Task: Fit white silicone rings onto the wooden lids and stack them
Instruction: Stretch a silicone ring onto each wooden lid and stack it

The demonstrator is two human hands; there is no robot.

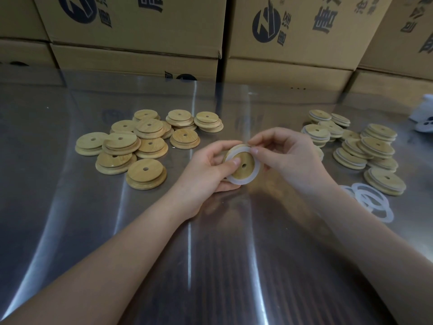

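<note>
My left hand (pixel 207 168) holds a round wooden lid (pixel 246 161) with a centre hole, tilted toward me above the table. A white silicone ring (pixel 241 180) lies around the lid's raised inner disc. My right hand (pixel 284 156) pinches the ring's upper edge against the lid with thumb and forefinger. A pile of bare wooden lids (pixel 143 141) lies to the left. Lids with rings fitted (pixel 365 146) are stacked to the right. Loose white rings (pixel 372 200) lie by my right forearm.
The table (pixel 210 254) is covered with glossy clear plastic. Cardboard boxes (pixel 293 38) form a wall along its far edge. A white object (pixel 425 118) sits at the far right edge.
</note>
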